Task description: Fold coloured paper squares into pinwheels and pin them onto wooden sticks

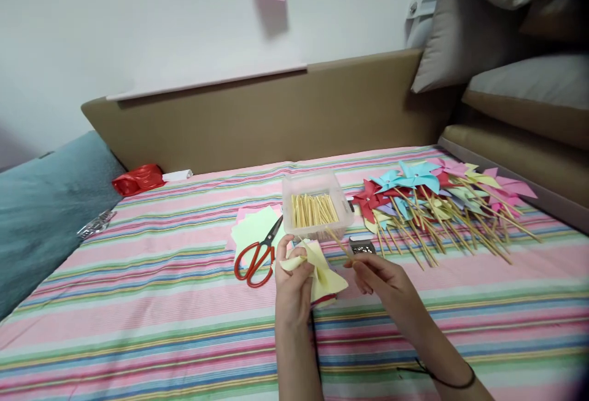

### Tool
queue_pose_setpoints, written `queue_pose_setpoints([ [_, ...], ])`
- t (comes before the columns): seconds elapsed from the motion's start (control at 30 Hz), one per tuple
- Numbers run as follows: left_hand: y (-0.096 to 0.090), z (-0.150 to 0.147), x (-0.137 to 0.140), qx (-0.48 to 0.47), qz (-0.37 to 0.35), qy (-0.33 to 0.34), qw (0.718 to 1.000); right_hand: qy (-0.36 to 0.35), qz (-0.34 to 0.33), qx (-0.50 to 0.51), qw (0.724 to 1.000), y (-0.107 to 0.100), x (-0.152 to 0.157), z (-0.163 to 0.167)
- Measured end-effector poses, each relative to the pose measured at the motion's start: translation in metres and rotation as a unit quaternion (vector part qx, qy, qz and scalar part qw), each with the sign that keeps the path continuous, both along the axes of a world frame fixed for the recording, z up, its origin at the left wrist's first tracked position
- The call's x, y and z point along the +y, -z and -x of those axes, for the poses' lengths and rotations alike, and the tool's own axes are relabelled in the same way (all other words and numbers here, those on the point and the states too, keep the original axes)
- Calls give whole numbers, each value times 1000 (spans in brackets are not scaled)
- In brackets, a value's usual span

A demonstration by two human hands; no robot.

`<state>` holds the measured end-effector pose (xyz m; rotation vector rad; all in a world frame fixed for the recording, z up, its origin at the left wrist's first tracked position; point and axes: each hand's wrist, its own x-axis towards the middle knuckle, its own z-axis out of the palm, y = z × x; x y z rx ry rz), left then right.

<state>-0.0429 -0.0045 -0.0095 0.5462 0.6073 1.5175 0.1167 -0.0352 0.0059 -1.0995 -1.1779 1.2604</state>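
Observation:
My left hand [293, 281] pinches a pale yellow paper pinwheel [324, 279], its folded blades gathered between thumb and fingers. In my right hand [384, 281] is a thin wooden stick [339, 243], gripped near its lower end and slanting up to the left. The stick's upper tip lies over the front of a clear plastic box [343, 220] holding many wooden sticks [313, 211]. Under the pinwheel lie more folded paper pieces, partly hidden by it. Beside my right fingers sits a small container of metal pins [362, 246].
Red-handled scissors [257, 260] rest on pale green paper sheets [246, 229] to the left. A heap of finished pinwheels [418, 177] with sticks spreads at the right. A red plastic bag [139, 179] lies far left on the striped cloth [151, 303]. Cushions [464, 33] stand at the back right.

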Motion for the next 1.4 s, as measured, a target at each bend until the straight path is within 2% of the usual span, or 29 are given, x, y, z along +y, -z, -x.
queue_pose_setpoints([
  [0.1,-2,-9,4,7,-13,26,1000,4,4,17,1000,13,-1,-5],
  [0.23,-2,-19,5,11,-27,43,999,12,10,9,1000,18,-2,-10],
  [0.43,-2,-29,-1,-44,-52,23,997,11,-10,13,1000,13,-8,-12],
  [0.67,-3,-32,-7,-71,-25,-2,997,4,-32,31,999,9,-9,-16],
  [0.9,-8,-33,-11,-70,-33,2,997,-12,-60,11,998,8,-13,-16],
  [1.07,-5,-32,-9,-73,-58,9,996,-14,-72,5,997,6,-13,-18],
  [1.4,-2,-30,-9,-34,-41,5,999,-5,-122,-51,991,5,-13,-20],
])
